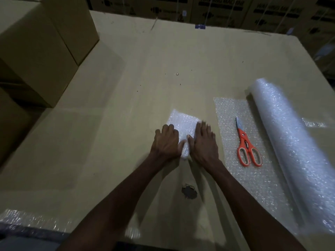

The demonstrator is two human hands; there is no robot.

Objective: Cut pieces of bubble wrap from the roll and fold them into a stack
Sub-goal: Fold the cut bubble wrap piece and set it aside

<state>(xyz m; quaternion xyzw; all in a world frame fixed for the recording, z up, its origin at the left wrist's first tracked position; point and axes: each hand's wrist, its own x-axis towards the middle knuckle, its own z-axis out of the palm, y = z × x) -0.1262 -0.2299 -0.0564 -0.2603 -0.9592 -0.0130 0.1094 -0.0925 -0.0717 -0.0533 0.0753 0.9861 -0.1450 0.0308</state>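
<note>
**Presently: pressing a fold into a cut piece**

Largest first: cardboard-covered table, one broad sheet of board serving as work surface; a ragged hole torn in it near the front edge, between the forearms; a few small specks of debris farther back; plain cartons stacked at the left; printed boxes walled along the back, lettering too blurred to read with confidence; light is dim.

Bubble wrap roll lies along the right side, with its loose end spread flat toward the centre; likely left unrolled so the next piece can be cut without re-pulling.

Scissors, orange-handled, blades together, rest on that loose end, tips pointing away; judged parked there both as a weight and within easy reach of the right hand.

Folded piece sits mid-table, well apart from the roll, just left of the loose end; thick and white, so presumably several layers.

Left hand: fingers bent over the near left edge, bearing down. Right hand: fingers straight, palm flat on the right edge, thumb touching the wrap. Both seemingly flattening the springy layers to set the crease.

More wrap shows at the near-left corner; whether it is the stack, cannot tell.
</note>
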